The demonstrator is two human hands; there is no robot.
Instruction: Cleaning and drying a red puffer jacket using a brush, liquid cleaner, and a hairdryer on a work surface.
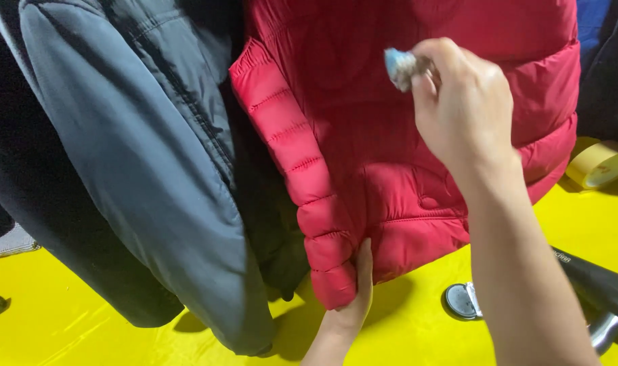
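Observation:
A red quilted puffer jacket (363, 135) hangs in front of me. My left hand (353, 298) grips the cuff of its hanging sleeve (302, 176) from below, thumb on the front. My right hand (461, 102) is raised against the jacket's front, fingers closed on a small pale blue and white object (398, 66) that touches the red fabric. Most of that object is hidden in my fingers.
A grey jacket (139, 156) and darker garments hang to the left, close against the red sleeve. Below lies a yellow surface (85, 325) with a tape roll (600, 163) at right, a round dark disc (460, 301) and a black tool (600, 291).

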